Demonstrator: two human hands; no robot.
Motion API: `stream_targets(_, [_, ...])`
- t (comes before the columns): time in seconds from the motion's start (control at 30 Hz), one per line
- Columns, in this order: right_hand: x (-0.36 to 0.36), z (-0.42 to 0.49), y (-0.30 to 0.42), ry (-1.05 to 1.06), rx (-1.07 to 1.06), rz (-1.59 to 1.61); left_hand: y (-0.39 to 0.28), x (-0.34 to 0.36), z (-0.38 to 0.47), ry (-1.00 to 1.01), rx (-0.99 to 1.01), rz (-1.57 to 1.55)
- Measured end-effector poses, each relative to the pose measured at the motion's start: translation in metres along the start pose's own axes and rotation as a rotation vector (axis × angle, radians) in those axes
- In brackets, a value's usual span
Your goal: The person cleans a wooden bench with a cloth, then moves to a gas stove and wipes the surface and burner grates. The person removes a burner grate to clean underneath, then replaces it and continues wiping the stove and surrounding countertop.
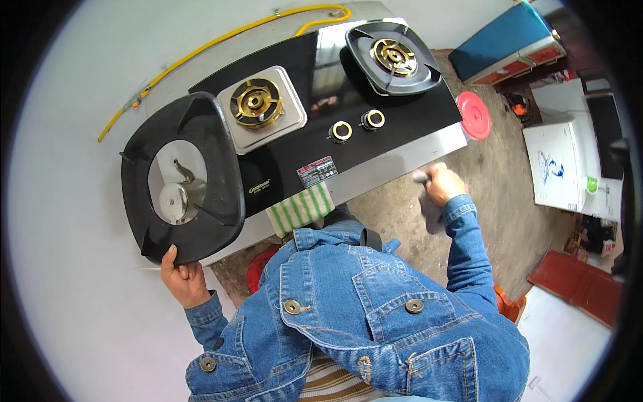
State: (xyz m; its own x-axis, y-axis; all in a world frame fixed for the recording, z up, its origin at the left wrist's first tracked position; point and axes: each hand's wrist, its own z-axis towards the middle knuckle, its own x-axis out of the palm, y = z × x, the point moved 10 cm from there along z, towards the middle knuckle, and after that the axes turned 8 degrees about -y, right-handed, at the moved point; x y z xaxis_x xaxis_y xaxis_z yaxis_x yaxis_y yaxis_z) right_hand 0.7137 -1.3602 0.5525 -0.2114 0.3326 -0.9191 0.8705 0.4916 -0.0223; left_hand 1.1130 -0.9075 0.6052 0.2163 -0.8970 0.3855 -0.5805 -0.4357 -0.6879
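Observation:
My left hand grips the near edge of a black pan support, thumb on its upper face. The support is tilted up at the left end of a black glass gas stove. A metal kettle shows through its round opening. To the right of the support, the left brass burner stands bare on its metal drip plate. My right hand is closed on a grey cloth, which hangs over the floor beyond the counter's front edge. Motion blurs this hand and the cloth.
A second pan support surrounds the right burner. Two knobs sit near the front. A green-striped towel hangs over the counter edge. A yellow gas hose runs along the wall. A red lid lies beyond the right end.

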Motion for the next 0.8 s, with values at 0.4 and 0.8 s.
stream_targets(0.4, [0.043,0.069,0.082,-0.331,-0.140,0.157,0.025,0.052,0.004,0.098,-0.099,0.111])
stream_targets(0.8, [-0.050,0.163,-0.291,-0.282,0.669,0.029,0.037,0.072,0.003,0.025,-0.084,0.133])
